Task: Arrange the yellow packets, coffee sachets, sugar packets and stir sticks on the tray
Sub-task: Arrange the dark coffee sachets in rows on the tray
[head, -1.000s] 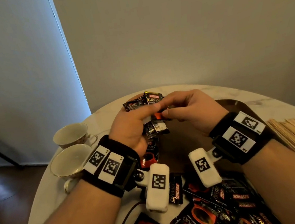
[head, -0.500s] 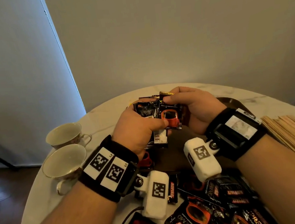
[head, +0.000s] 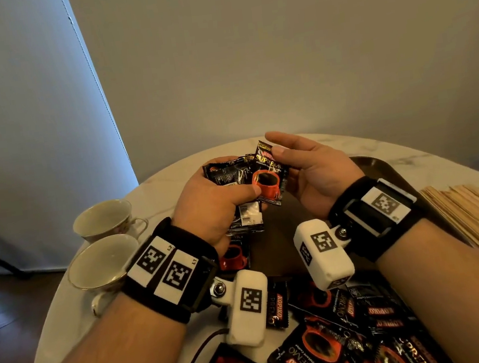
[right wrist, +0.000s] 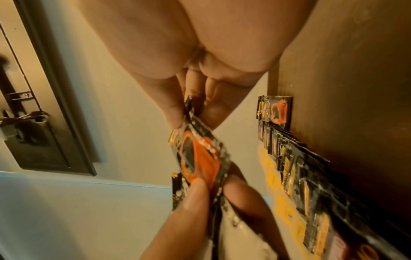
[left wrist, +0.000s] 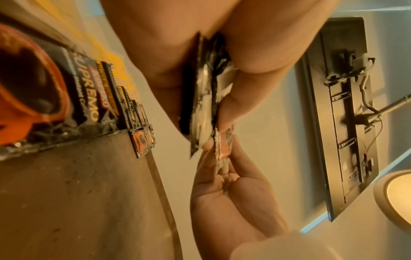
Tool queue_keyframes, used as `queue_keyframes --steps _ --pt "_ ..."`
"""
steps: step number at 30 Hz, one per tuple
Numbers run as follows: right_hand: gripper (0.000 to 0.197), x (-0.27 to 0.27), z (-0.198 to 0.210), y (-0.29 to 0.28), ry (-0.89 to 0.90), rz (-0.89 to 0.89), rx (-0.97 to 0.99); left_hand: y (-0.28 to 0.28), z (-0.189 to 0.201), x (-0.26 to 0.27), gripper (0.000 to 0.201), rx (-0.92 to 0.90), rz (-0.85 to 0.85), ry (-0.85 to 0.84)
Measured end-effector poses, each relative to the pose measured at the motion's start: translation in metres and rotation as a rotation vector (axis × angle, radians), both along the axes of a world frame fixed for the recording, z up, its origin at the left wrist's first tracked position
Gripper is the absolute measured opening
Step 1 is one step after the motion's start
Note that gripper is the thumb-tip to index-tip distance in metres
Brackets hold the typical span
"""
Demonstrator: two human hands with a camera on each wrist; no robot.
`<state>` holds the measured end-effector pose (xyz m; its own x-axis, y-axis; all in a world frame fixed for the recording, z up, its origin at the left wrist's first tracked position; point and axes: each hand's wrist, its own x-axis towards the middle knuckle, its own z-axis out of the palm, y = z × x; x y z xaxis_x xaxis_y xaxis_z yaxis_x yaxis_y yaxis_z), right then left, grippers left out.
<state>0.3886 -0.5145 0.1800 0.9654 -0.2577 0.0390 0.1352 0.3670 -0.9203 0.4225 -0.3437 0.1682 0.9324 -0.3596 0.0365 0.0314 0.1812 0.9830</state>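
Coffee-sachet step in hand. The left hand [head: 213,202] grips a fanned stack of coffee sachets [head: 241,178], thumb clamped across the front one. The right hand [head: 315,172], fingers nearly straight, touches the stack's upper edge; whether it pinches a sachet cannot be told. The tray [head: 381,167] lies just below both hands, a sachet row along its edge. Next, judged: square the stack and lay it beside that row.

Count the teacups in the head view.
2. Both stand on the table's left edge, beside the left forearm: the far cup behind, the near cup in front, close together. Whether they touch is unclear; none other shows.
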Motion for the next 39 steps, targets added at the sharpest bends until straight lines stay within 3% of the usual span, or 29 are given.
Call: queue_keyframes --steps 5,9,12,16,20,24,31,36,39 --pt "0.039 0.000 0.001 -0.002 0.016 -0.093 0.032 0.001 0.000 0.003 0.052 0.009 0.071 0.032" --pt "0.028 -0.002 0.002 -0.001 0.027 -0.172 0.019 0.002 -0.001 0.004 0.054 0.009 0.104 0.058" --pt "0.032 -0.007 0.005 -0.001 0.093 -0.042 -0.005 0.003 0.000 0.005 0.053 -0.029 0.169 0.084" --pt "0.017 -0.011 0.004 0.005 0.185 0.151 -0.125 0.002 0.002 0.002 0.062 -0.098 0.193 0.092" --pt "0.015 -0.005 0.003 0.001 0.149 -0.023 -0.082 0.001 0.003 0.001 0.039 -0.154 0.251 0.141" --pt "0.020 0.012 0.004 -0.022 0.243 -0.210 -0.027 0.005 0.003 0.009 0.040 -0.218 0.307 0.198" --pt "0.017 0.052 -0.014 -0.033 0.518 -0.217 -0.384 0.007 0.011 0.004 0.041 -0.260 0.336 0.230" --pt "0.009 0.069 -0.016 -0.028 0.592 -0.202 -0.490 0.009 0.010 0.009 0.050 -0.286 0.346 0.247" --pt "0.011 0.076 -0.017 -0.027 0.618 -0.189 -0.521 0.009 0.009 0.011 0.042 -0.273 0.336 0.229"
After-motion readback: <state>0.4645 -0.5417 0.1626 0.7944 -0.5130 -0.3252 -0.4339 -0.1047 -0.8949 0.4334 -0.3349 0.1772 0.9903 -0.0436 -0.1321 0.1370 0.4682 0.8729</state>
